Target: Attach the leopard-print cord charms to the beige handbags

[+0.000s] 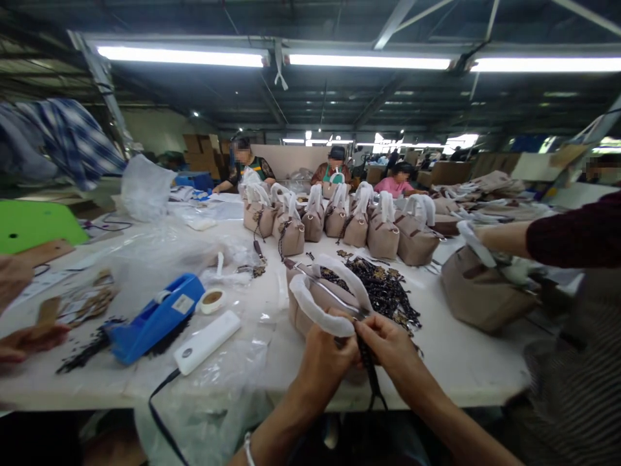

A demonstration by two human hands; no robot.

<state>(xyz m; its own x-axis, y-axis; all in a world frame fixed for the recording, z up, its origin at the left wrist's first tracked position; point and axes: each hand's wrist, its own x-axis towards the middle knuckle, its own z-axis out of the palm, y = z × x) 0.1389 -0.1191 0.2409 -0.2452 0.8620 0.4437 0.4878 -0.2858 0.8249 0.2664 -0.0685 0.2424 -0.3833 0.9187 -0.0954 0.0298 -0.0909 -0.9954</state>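
A beige handbag (299, 309) stands before me on the table, its handles (315, 312) wrapped in white padding and a zip along its top. At the near end of the zip, my left hand (326, 355) is closed, fingers pinched by the base of the wrapped handle; what exactly they grip is partly hidden. My right hand (389, 346) is closed, pinching the top of a dark braided strap (369, 369) that hangs down with a forked end. Behind the bag lies a heap of black braided straps with gold-coloured pieces (383, 288).
Several wrapped-handle bags (291, 233) stand in a row behind. Left lie a blue tape dispenser (155, 317), a tape roll (212, 300), a white cabled device (207, 342) and clear plastic (174, 259). A co-worker's arm (507, 239) reaches to a bag (478, 285) at right; another's hand (36, 342) is left.
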